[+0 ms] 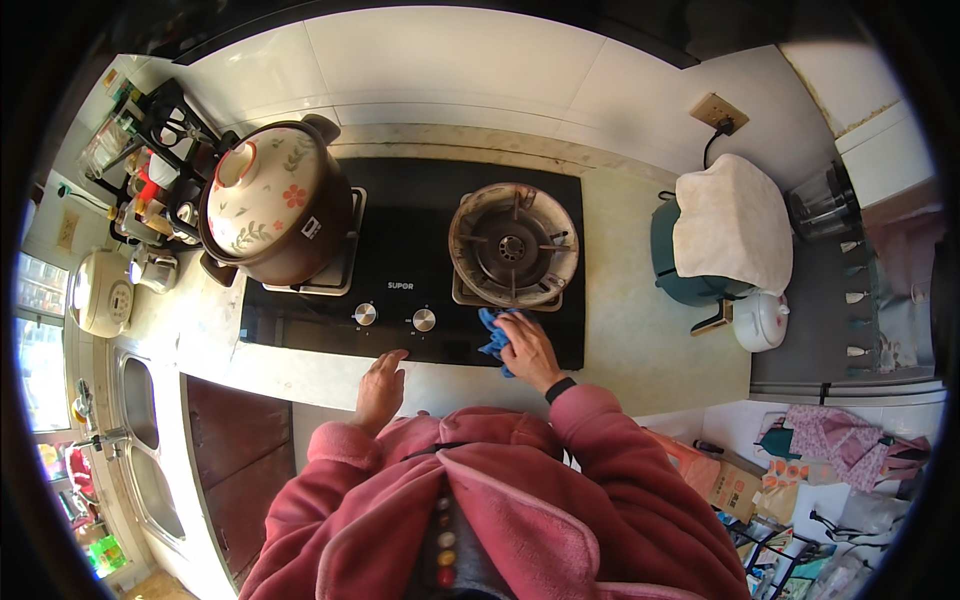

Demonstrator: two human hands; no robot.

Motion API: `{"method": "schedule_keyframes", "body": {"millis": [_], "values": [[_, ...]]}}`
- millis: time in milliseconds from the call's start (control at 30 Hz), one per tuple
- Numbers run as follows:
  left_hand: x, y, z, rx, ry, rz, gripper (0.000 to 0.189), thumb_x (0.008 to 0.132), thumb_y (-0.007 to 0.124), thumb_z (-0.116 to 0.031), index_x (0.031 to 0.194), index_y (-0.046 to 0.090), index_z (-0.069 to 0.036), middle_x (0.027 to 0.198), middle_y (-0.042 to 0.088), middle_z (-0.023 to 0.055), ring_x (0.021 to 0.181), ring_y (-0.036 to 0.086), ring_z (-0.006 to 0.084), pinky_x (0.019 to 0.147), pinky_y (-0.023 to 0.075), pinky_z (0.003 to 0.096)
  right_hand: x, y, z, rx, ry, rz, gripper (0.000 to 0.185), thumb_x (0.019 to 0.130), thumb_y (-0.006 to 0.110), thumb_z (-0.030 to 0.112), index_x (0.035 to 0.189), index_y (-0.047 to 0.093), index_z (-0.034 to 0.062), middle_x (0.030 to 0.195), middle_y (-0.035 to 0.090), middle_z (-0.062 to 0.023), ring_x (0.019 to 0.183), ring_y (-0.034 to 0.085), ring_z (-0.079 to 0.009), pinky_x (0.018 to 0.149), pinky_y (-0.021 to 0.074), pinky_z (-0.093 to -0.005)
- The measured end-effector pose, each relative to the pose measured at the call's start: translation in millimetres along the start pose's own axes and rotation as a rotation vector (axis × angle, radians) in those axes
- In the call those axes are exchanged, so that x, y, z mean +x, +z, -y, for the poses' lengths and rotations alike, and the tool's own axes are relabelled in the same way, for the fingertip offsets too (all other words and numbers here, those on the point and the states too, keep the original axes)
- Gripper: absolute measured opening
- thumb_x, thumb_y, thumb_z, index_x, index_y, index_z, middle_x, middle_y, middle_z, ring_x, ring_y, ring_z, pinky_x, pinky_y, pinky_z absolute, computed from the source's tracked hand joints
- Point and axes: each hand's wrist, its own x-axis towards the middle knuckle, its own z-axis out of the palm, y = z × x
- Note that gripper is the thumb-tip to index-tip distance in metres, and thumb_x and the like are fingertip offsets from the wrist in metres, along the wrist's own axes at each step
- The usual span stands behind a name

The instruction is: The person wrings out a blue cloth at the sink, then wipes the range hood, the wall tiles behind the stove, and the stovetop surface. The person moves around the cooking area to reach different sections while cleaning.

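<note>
My right hand (pixel 529 349) grips a bunched blue cloth (pixel 495 343) on the black glass gas cooktop (pixel 401 225), just in front of the right burner. A round metal pot stand (pixel 459 240) sits over that burner, with nothing on it. My left hand (pixel 381 386) is at the cooktop's front edge, its fingertips on the rim and nothing visible in it. Two metal knobs lie ahead of it, the left knob (pixel 365 314) and the right knob (pixel 424 320). On the left burner stands a brown clay pot (pixel 319 236) under a cream, flower-patterned lid (pixel 262 191).
At the right, a cream cloth (pixel 731 225) drapes a dark green appliance (pixel 664 255), beside a white lidded pot (pixel 761 322). Bottles and a black rack (pixel 176 124) crowd the left corner near a rice cooker (pixel 103 294). A double sink (pixel 141 401) lies left.
</note>
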Motion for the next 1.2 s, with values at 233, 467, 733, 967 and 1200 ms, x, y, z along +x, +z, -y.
{"method": "schedule_keyframes", "body": {"millis": [233,467,733,967,1200], "values": [[-5,4,6,0.003,-0.012,-0.026,0.033,0.088,0.054,-0.001,0.12,0.06,-0.004,0.117,0.066,0.0183,0.104,0.063,0.0396,0.089,0.0519,0.0442,-26,-20,-3,-0.14,0.087,-0.112,0.05,0.076,0.063,0.006,0.126,0.057,-0.0013,0.128,0.057,-0.0194,0.122,0.051,-0.0394,0.106,0.0416,-0.0468],[0,11,7,-0.006,-0.008,-0.01,0.033,0.088,0.054,-0.002,0.12,0.061,-0.004,0.116,0.067,0.0178,0.103,0.064,0.0395,0.088,0.0524,0.0448,-9,18,6,-0.046,-0.058,0.059,0.053,0.077,0.059,0.003,0.13,0.056,-0.0036,0.137,0.054,-0.0203,0.131,0.048,-0.0373,0.111,0.0385,-0.0439],[1,3,-1,0.003,-0.02,-0.015,0.032,0.088,0.053,-0.001,0.119,0.061,-0.004,0.115,0.067,0.018,0.103,0.064,0.0398,0.088,0.0524,0.0451,2,3,10,-0.039,-0.044,0.094,0.05,0.077,0.06,0.003,0.127,0.059,0.0001,0.134,0.058,-0.016,0.13,0.052,-0.0326,0.108,0.043,-0.042],[-9,7,10,-0.011,-0.056,-0.044,0.032,0.088,0.053,-0.002,0.119,0.061,-0.004,0.116,0.067,0.018,0.103,0.064,0.0394,0.089,0.0525,0.0445,-41,-32,-14,-0.094,0.049,0.095,0.051,0.076,0.06,0.001,0.126,0.058,-0.0048,0.133,0.057,-0.0196,0.129,0.051,-0.0361,0.109,0.0414,-0.0423],[-7,4,5,-0.017,-0.05,-0.044,0.032,0.088,0.053,-0.002,0.119,0.061,-0.004,0.116,0.067,0.0184,0.103,0.064,0.0393,0.089,0.0525,0.0446,-10,10,2,-0.07,-0.019,0.137,0.055,0.082,0.054,0.005,0.136,0.049,-0.0057,0.143,0.047,-0.024,0.135,0.043,-0.0406,0.114,0.0341,-0.0456]]}}
